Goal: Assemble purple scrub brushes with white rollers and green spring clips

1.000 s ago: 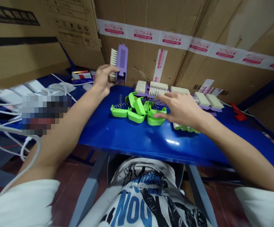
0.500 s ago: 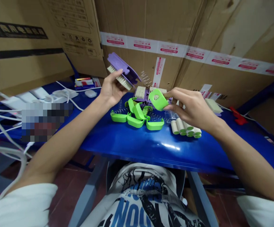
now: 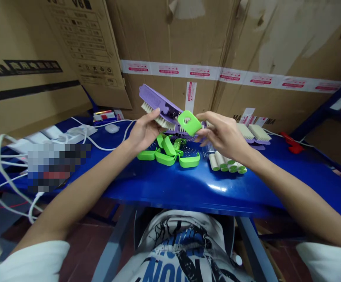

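My left hand (image 3: 147, 129) is closed around a purple brush (image 3: 158, 103) with pale bristles, tilted with its bristles facing down. Between the fingers of my right hand (image 3: 222, 131) is a bright green plastic cover (image 3: 189, 123) with a small hole in it. The cover meets the right end of the brush, or lies just in front of it; I cannot tell if they touch. Below, several loose green plastic parts (image 3: 165, 158) lie on the blue table (image 3: 164, 188). Thin metal springs (image 3: 192, 150) lie among them, partly hidden.
Several white rolls with green ends (image 3: 227, 162) are stacked to the right. More bristle brushes (image 3: 258, 133) and a red object (image 3: 294, 143) lie beyond. At left are a white mouse (image 3: 112, 128), cables and a power strip (image 3: 51, 133). Cardboard (image 3: 170, 35) walls the back.
My right hand has brought the green cover left to the end of the purple brush. My left hand has shifted slightly right with the brush. The camera view has tilted a little.
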`<action>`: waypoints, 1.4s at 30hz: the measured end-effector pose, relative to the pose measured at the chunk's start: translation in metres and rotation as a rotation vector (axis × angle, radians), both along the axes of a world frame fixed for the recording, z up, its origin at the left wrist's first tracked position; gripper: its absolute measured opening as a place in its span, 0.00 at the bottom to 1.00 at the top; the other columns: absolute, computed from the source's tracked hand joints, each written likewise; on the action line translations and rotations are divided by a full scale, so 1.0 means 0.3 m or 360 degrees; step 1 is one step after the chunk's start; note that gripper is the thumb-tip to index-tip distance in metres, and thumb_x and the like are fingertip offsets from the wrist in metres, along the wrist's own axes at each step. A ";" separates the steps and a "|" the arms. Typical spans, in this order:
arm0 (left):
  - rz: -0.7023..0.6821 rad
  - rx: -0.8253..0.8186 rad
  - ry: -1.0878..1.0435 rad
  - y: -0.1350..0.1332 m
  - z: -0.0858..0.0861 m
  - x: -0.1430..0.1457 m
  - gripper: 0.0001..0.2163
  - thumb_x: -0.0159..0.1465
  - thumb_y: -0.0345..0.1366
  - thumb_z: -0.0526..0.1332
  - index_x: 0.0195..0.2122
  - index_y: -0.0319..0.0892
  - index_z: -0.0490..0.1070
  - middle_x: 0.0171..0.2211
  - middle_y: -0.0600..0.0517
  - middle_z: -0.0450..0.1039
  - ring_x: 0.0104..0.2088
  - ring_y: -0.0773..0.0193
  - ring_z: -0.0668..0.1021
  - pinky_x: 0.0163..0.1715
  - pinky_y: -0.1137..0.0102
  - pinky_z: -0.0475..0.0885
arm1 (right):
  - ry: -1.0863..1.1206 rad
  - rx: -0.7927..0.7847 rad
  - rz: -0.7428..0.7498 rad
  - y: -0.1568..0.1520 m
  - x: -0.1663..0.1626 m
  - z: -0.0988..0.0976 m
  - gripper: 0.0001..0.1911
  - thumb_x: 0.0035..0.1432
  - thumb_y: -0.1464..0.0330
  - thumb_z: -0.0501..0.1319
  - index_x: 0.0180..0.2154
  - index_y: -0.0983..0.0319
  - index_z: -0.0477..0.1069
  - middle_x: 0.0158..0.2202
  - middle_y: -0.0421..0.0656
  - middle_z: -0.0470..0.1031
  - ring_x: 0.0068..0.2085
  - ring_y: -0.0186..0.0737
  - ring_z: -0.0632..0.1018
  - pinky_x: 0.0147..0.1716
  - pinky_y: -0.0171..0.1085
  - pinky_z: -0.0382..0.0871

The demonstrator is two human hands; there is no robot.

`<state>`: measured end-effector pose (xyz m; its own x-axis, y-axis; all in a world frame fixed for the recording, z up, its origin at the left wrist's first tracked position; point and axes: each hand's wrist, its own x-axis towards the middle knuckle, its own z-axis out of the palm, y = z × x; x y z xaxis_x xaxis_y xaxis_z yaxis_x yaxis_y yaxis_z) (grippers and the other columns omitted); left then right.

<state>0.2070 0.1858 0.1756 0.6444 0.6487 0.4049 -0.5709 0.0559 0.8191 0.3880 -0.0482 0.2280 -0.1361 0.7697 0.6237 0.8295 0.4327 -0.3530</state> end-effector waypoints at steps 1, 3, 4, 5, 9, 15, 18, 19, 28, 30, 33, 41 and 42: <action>-0.0015 0.0000 -0.0003 -0.025 -0.003 0.003 0.26 0.56 0.52 0.86 0.47 0.44 0.83 0.50 0.45 0.90 0.53 0.47 0.89 0.52 0.58 0.88 | 0.0141 -0.0016 -0.0003 0.005 -0.004 -0.007 0.14 0.81 0.56 0.64 0.58 0.57 0.75 0.56 0.49 0.81 0.45 0.44 0.86 0.41 0.43 0.87; -0.0014 0.0003 -0.0028 -0.077 -0.009 0.010 0.25 0.55 0.51 0.87 0.47 0.44 0.84 0.49 0.47 0.90 0.51 0.48 0.90 0.53 0.57 0.87 | 0.0372 -0.0045 -0.0018 0.011 -0.020 -0.019 0.22 0.73 0.49 0.72 0.56 0.56 0.73 0.59 0.50 0.78 0.52 0.48 0.86 0.50 0.48 0.89; -0.0001 0.0007 -0.0049 -0.103 -0.012 0.012 0.26 0.55 0.50 0.87 0.48 0.44 0.84 0.48 0.47 0.90 0.51 0.48 0.90 0.53 0.57 0.87 | 0.0481 -0.0076 -0.0026 0.013 -0.031 -0.023 0.27 0.68 0.46 0.75 0.55 0.56 0.72 0.60 0.50 0.77 0.55 0.50 0.85 0.54 0.51 0.89; 0.0015 0.0013 -0.0070 -0.126 -0.014 0.015 0.27 0.54 0.50 0.87 0.49 0.44 0.83 0.48 0.47 0.90 0.50 0.49 0.90 0.52 0.57 0.87 | 0.0596 -0.0111 -0.0041 0.013 -0.043 -0.027 0.31 0.64 0.44 0.78 0.53 0.56 0.71 0.61 0.51 0.76 0.56 0.51 0.84 0.56 0.53 0.88; 0.0063 0.0055 -0.0117 -0.195 -0.029 0.021 0.32 0.53 0.46 0.88 0.56 0.46 0.82 0.46 0.49 0.90 0.50 0.49 0.90 0.54 0.57 0.86 | 0.0792 -0.0191 -0.0282 0.016 -0.082 -0.043 0.39 0.57 0.35 0.78 0.49 0.55 0.67 0.55 0.49 0.79 0.53 0.52 0.82 0.56 0.57 0.83; 0.0070 0.0079 -0.0087 -0.224 -0.054 0.023 0.31 0.52 0.42 0.87 0.56 0.48 0.81 0.43 0.52 0.89 0.51 0.52 0.90 0.56 0.60 0.86 | 0.0866 -0.0126 -0.0187 0.033 -0.089 -0.067 0.42 0.56 0.42 0.80 0.52 0.51 0.56 0.56 0.47 0.77 0.59 0.54 0.80 0.64 0.59 0.78; 0.0039 0.0049 -0.0077 -0.227 -0.060 0.024 0.31 0.50 0.39 0.87 0.54 0.48 0.81 0.46 0.52 0.89 0.50 0.53 0.90 0.56 0.60 0.86 | 0.0982 -0.0217 -0.0057 0.035 -0.078 -0.064 0.47 0.51 0.48 0.84 0.57 0.50 0.55 0.65 0.51 0.73 0.66 0.56 0.79 0.69 0.59 0.77; 0.0029 0.0043 -0.0077 -0.229 -0.061 0.023 0.31 0.50 0.39 0.87 0.54 0.48 0.81 0.47 0.52 0.89 0.50 0.53 0.90 0.56 0.60 0.86 | 0.1010 -0.0263 -0.0047 0.034 -0.075 -0.061 0.49 0.50 0.49 0.84 0.59 0.50 0.55 0.66 0.51 0.72 0.66 0.56 0.79 0.69 0.60 0.77; -0.0001 0.0115 -0.0067 -0.269 -0.063 0.004 0.23 0.53 0.35 0.85 0.48 0.49 0.82 0.42 0.53 0.88 0.54 0.51 0.90 0.60 0.58 0.87 | 0.0979 -0.0143 -0.0079 0.038 -0.092 -0.074 0.45 0.50 0.47 0.85 0.60 0.50 0.64 0.63 0.48 0.77 0.65 0.56 0.79 0.70 0.59 0.77; -0.0018 0.0125 -0.0053 -0.278 -0.061 0.003 0.25 0.53 0.35 0.85 0.51 0.49 0.82 0.46 0.52 0.90 0.54 0.50 0.90 0.60 0.57 0.87 | 0.0987 -0.0097 -0.0081 0.042 -0.099 -0.086 0.43 0.51 0.47 0.84 0.59 0.51 0.65 0.63 0.49 0.77 0.66 0.56 0.78 0.71 0.60 0.74; 0.0015 0.0125 -0.0059 -0.290 -0.050 0.003 0.31 0.48 0.33 0.86 0.53 0.49 0.81 0.46 0.52 0.90 0.49 0.53 0.91 0.55 0.60 0.89 | 0.1015 -0.0067 -0.0059 0.045 -0.107 -0.105 0.42 0.53 0.48 0.82 0.59 0.51 0.64 0.64 0.49 0.76 0.67 0.57 0.77 0.73 0.61 0.72; 0.0134 0.0177 0.0063 -0.315 -0.042 -0.003 0.40 0.40 0.35 0.91 0.54 0.49 0.80 0.40 0.54 0.89 0.43 0.56 0.91 0.49 0.64 0.89 | 0.0739 -0.0062 0.0009 0.062 -0.080 -0.134 0.65 0.54 0.36 0.76 0.80 0.48 0.47 0.75 0.54 0.67 0.78 0.61 0.68 0.80 0.63 0.63; 0.0139 0.0194 0.0071 -0.315 -0.045 -0.003 0.41 0.40 0.37 0.92 0.55 0.49 0.79 0.40 0.54 0.88 0.42 0.56 0.91 0.48 0.64 0.90 | 0.0721 -0.0091 0.0000 0.061 -0.079 -0.131 0.69 0.53 0.33 0.75 0.82 0.47 0.44 0.78 0.54 0.65 0.80 0.61 0.66 0.80 0.62 0.63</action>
